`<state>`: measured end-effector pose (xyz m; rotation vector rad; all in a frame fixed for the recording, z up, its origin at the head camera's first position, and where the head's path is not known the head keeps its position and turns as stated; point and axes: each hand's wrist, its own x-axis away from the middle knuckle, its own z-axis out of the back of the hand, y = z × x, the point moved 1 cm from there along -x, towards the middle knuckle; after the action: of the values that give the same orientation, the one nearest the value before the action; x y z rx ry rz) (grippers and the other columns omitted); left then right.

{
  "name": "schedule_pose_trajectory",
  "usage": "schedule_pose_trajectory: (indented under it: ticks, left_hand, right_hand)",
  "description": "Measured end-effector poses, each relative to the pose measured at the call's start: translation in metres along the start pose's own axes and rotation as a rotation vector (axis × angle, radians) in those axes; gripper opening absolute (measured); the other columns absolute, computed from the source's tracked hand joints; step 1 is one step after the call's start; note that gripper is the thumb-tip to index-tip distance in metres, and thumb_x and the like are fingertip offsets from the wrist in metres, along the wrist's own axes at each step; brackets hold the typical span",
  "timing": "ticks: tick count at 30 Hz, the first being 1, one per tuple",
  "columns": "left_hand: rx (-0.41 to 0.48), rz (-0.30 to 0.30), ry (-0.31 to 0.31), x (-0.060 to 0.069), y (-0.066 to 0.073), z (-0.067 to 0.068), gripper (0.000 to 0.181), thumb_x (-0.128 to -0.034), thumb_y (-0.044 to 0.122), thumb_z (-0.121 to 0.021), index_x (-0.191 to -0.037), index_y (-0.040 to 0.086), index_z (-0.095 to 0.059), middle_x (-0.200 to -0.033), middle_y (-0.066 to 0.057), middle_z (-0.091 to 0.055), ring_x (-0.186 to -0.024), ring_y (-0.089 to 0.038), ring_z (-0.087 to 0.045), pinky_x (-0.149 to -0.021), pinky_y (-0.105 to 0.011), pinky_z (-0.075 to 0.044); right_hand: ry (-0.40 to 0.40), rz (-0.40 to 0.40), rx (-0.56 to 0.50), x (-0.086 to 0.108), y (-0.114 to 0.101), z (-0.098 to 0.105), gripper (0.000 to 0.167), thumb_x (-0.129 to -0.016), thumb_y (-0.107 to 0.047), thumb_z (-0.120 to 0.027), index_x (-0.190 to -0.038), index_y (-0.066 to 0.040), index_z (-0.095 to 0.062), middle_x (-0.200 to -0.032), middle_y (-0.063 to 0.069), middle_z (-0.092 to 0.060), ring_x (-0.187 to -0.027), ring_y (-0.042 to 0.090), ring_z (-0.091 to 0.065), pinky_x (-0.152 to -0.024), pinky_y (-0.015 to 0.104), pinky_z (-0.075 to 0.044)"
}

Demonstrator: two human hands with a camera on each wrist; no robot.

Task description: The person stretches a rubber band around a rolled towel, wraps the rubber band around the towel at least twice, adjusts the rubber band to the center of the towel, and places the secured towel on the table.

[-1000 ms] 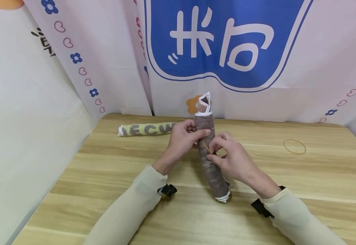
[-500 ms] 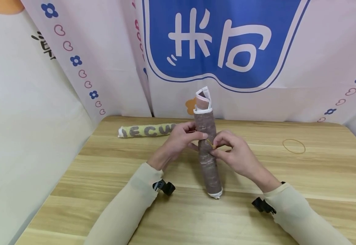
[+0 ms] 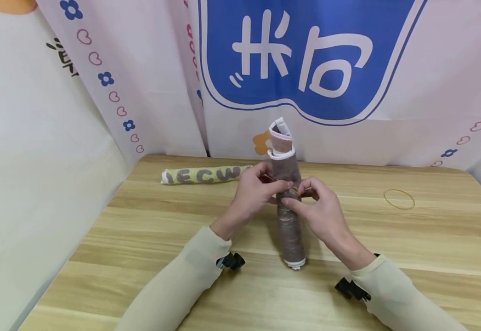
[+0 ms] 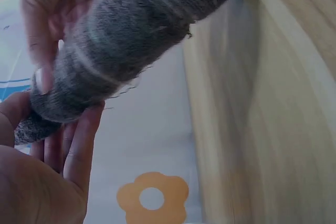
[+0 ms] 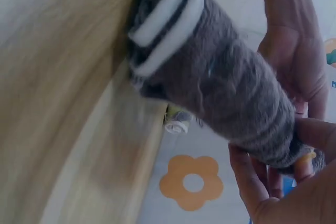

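Note:
A rolled brown towel with white edging stands nearly upright, leaning slightly, its lower end by the tabletop. My left hand grips it from the left above the middle, thumb across the front and fingers behind. On the other side, my right hand pinches a yellow rubber band against the roll, its thumb lying on the cloth. The right wrist view shows a bit of the rubber band among the fingers, near a narrowed part of the towel. How far the band goes round behind is hidden.
A second rolled towel, yellow-green with grey letters, lies behind my left hand. One loose rubber band lies on the wooden table at the right. A printed curtain hangs just behind the table's back edge.
The brown towel has swung more upright and shifted a little right. Both hands moved with it. The stretched end of the rubber band has been drawn rightward, and my right thumb now overlaps the roll's front.

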<state>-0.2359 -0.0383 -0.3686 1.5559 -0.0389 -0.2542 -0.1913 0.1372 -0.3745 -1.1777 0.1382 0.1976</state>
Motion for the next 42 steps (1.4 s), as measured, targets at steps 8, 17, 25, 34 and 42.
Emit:
schedule_pose_trajectory:
  ticks: [8, 17, 25, 34, 42]
  left_hand:
    - [-0.003, 0.079, 0.068, 0.0, 0.003, 0.002, 0.031, -0.0881, 0.007, -0.081, -0.117, 0.0, -0.07, -0.099, -0.013, -0.066, -0.083, -0.023, -0.074, -0.064, -0.041, -0.064]
    - [-0.024, 0.175, 0.109, -0.004, 0.001, 0.012, 0.022, -0.0868, 0.014, -0.083, -0.104, 0.004, -0.073, -0.098, -0.011, -0.075, -0.078, -0.021, -0.072, -0.065, -0.041, -0.064]
    - [-0.049, 0.191, 0.155, -0.005, 0.003, 0.01, 0.019, -0.0868, 0.012, -0.083, -0.1, 0.003, -0.072, -0.093, -0.011, -0.074, -0.074, -0.02, -0.071, -0.063, -0.039, -0.063]
    - [-0.099, 0.034, 0.134, -0.006, -0.003, 0.007, 0.026, -0.0899, 0.019, -0.085, -0.101, 0.002, -0.068, -0.089, -0.009, -0.068, -0.072, -0.018, -0.07, -0.062, -0.04, -0.064]
    - [0.189, 0.12, -0.237, -0.016, -0.015, 0.022, 0.045, -0.1001, 0.018, -0.07, -0.139, -0.002, -0.061, -0.13, -0.017, -0.068, -0.108, -0.028, -0.07, -0.087, -0.048, -0.062]
  right_hand:
    - [-0.002, 0.351, 0.154, -0.001, 0.004, -0.004, 0.023, -0.09, 0.013, -0.078, -0.09, -0.007, -0.065, -0.113, 0.014, -0.056, -0.108, 0.031, -0.062, -0.076, 0.043, -0.064]
    - [-0.157, 0.501, 0.332, -0.002, 0.004, 0.0, 0.028, -0.083, 0.009, -0.081, -0.087, -0.013, -0.063, -0.116, 0.014, -0.056, -0.097, 0.031, -0.065, -0.07, 0.036, -0.063]
    - [-0.166, 0.568, 0.428, -0.004, 0.007, 0.001, 0.024, -0.081, 0.0, -0.076, -0.083, -0.017, -0.058, -0.105, 0.008, -0.056, -0.084, 0.027, -0.064, -0.065, 0.039, -0.056]
    - [-0.093, 0.337, 0.431, 0.002, -0.002, -0.006, 0.034, -0.088, -0.018, -0.09, -0.095, -0.008, -0.059, -0.101, 0.008, -0.057, -0.087, 0.026, -0.069, -0.068, 0.037, -0.06]
    - [-0.149, 0.158, 0.09, -0.003, -0.001, 0.007, 0.022, -0.093, 0.001, -0.079, -0.104, -0.007, -0.062, -0.116, 0.014, -0.061, -0.106, 0.033, -0.069, -0.083, 0.05, -0.06]
